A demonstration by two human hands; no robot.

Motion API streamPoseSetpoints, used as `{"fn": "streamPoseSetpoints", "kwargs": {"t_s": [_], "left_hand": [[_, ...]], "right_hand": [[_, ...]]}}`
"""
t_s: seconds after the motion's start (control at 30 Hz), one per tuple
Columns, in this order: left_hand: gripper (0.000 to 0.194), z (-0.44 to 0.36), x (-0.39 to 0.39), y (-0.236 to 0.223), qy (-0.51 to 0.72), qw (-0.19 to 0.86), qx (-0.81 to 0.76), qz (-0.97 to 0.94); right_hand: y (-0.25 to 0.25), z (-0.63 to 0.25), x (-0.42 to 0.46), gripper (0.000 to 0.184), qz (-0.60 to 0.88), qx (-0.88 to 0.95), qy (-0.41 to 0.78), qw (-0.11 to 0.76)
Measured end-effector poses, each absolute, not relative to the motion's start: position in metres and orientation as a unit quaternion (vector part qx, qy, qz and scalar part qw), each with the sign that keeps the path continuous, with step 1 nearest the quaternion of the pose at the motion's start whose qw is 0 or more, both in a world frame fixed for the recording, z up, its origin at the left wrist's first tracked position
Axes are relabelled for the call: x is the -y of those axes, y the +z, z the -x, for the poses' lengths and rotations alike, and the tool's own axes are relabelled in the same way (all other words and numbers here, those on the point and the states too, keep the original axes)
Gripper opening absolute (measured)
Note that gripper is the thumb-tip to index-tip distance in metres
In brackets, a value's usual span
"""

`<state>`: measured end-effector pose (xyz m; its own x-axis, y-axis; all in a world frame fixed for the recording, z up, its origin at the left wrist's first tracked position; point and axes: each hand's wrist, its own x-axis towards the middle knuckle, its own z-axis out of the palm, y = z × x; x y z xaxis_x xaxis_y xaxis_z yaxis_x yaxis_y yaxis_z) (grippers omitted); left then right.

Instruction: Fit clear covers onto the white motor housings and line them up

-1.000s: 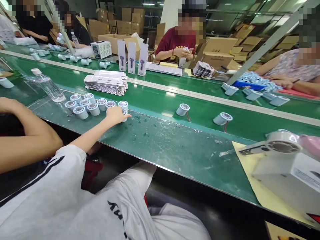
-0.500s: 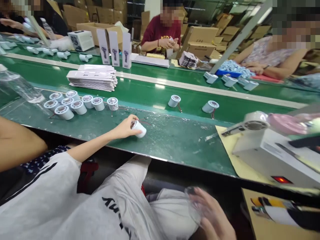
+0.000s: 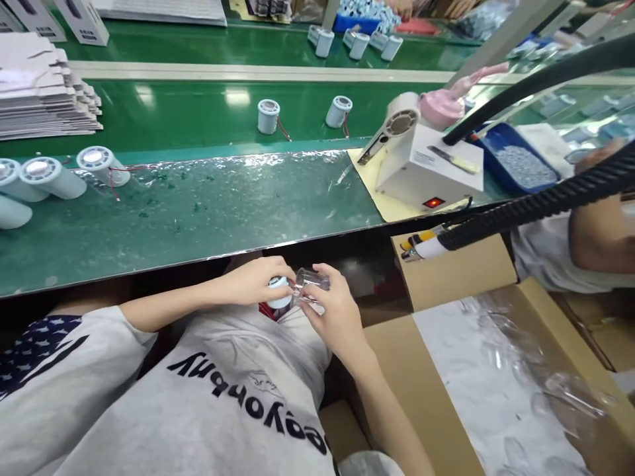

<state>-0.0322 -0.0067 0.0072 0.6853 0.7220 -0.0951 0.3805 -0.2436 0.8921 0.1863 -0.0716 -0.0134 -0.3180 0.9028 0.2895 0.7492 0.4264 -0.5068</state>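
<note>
Above my lap, just below the bench edge, my left hand [image 3: 265, 281] grips a pale blue cylindrical fan housing [image 3: 280, 294]. Fingers of my right hand [image 3: 335, 304] are wrapped round a clear plastic cup-shaped cover [image 3: 313, 279]. The cover and the housing are close together, end toward end; whether they touch is hard to see. A similar housing [image 3: 102, 162] with red wires lies tilted on the bench at the left, beside several more. Two others [image 3: 268, 117] stand on the green belt, wires trailing.
A white box-shaped machine [image 3: 421, 168] with a lit red switch stands on the bench, a handheld fan against it. A black corrugated hose [image 3: 546, 192] crosses the right side. Below is a cardboard box [image 3: 391, 357] of clear plastic covers. Flat cartons [image 3: 44, 86] are stacked at left.
My left hand has lifted the housing off the bench to my lap. My right hand has brought the clear cover up beside it. The view has turned right and down.
</note>
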Motion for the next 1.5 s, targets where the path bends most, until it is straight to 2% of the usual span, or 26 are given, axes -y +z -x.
{"fn": "streamPoseSetpoints", "kwargs": {"t_s": [0.07, 0.2, 0.33, 0.53, 0.63, 0.73, 0.87, 1.3, 1.5], "left_hand": [[0.03, 0.031, 0.009, 0.006, 0.212, 0.468, -0.366, -0.776], [0.07, 0.033, 0.007, -0.01, 0.259, 0.473, -0.366, -0.758], [0.069, 0.039, 0.003, -0.026, 0.265, 0.47, -0.315, -0.781], [0.071, 0.041, 0.009, -0.022, 0.203, 0.558, -0.258, -0.762], [0.074, 0.039, 0.015, -0.017, 0.223, 0.622, -0.317, -0.68], [0.08, 0.039, 0.02, -0.012, 0.222, 0.689, -0.346, -0.597], [0.081, 0.04, 0.021, -0.008, 0.206, 0.703, -0.342, -0.589], [0.083, 0.045, 0.024, -0.004, 0.182, 0.718, -0.342, -0.578], [0.082, 0.04, 0.019, -0.002, 0.229, 0.699, -0.308, -0.604]], "right_hand": [[-0.012, -0.189, 0.074, 0.012, 0.509, 0.768, 0.243, 0.303], [-0.008, -0.187, 0.075, 0.026, 0.521, 0.688, 0.351, 0.364], [-0.006, -0.188, 0.073, 0.027, 0.531, 0.644, 0.39, 0.388], [-0.012, -0.195, 0.07, 0.034, 0.5, 0.562, 0.486, 0.445], [-0.016, -0.198, 0.073, 0.023, 0.451, 0.628, 0.446, 0.451], [-0.019, -0.2, 0.077, 0.036, 0.424, 0.731, 0.33, 0.42], [-0.018, -0.202, 0.081, 0.037, 0.4, 0.777, 0.264, 0.408], [-0.01, -0.203, 0.088, 0.042, 0.398, 0.78, 0.264, 0.405], [-0.021, -0.207, 0.088, 0.041, 0.424, 0.708, 0.369, 0.427]]}}
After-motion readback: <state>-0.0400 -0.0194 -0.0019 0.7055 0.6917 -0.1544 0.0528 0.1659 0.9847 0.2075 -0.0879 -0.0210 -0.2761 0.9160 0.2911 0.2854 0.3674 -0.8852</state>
